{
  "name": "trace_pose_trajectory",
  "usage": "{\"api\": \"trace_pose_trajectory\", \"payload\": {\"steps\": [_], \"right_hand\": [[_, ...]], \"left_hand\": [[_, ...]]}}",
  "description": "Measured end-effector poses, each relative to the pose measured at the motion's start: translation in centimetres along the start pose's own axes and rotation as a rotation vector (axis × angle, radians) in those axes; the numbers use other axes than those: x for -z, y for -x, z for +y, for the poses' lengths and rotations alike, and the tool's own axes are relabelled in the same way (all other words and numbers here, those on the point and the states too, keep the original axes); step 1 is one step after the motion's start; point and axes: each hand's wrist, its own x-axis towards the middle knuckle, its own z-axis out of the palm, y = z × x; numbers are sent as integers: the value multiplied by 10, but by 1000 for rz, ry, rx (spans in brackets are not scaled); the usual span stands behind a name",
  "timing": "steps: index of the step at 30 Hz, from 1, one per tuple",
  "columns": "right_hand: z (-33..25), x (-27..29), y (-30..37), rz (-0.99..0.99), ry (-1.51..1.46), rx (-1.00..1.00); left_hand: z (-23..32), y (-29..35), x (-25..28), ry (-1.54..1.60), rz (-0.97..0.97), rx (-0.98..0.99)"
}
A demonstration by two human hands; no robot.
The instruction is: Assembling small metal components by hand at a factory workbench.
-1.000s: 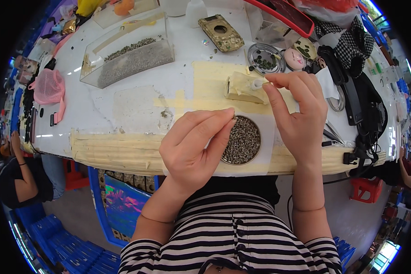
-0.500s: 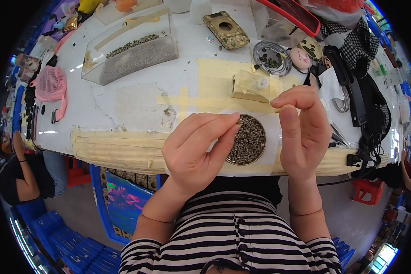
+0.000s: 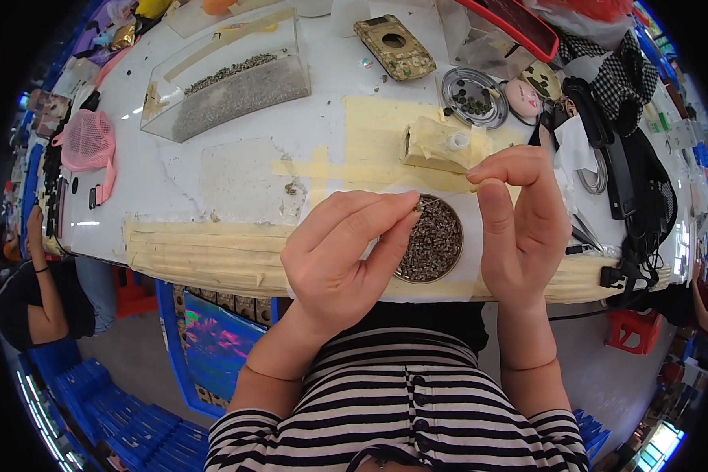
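Above a round dish [image 3: 459, 250] filled with small grey-brown metallic bits, my two hands face each other. My right hand [image 3: 525, 236] pinches one end of a thin needle-like rod [image 3: 445, 194] between thumb and forefinger, its other fingers curled. The rod's far end reaches the closed fingertips of my left hand [image 3: 334, 259], which pinch something too small to make out. Just beyond them sits a block wrapped in cream tape [image 3: 433, 151], a white nozzle-like piece on its top. My left fingers cover part of the dish.
A clear bin [image 3: 236, 102] of similar bits stands at the far left. Farther back lie a camouflage-patterned case [image 3: 395, 49] and a silver dish [image 3: 492, 116] with dark green bits. A red-edged phone [image 3: 519, 27], metal tools [image 3: 584, 230] and black straps [image 3: 623, 177] crowd the right.
The pinching hands keep nearly the same pose, with the left fingertips slightly higher and to the right. The table things have shifted a little in the picture.
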Motion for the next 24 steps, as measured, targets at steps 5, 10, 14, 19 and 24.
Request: {"api": "trace_pose_trajectory", "payload": {"steps": [5,10,14,19,24], "right_hand": [[-1,0,1,5,1,-11],[0,1,-1,100,-48,-44],[7,9,-13,209,371,166],[13,8,-19,118,680,267],[2,4,-9,158,448,219]], "left_hand": [[0,0,0,5,1,5],[-1,1,0,2,14,-2],[-1,1,0,-1,17,-4],[-1,2,-1,4,34,-12],[1,2,1,41,35,-3]]}}
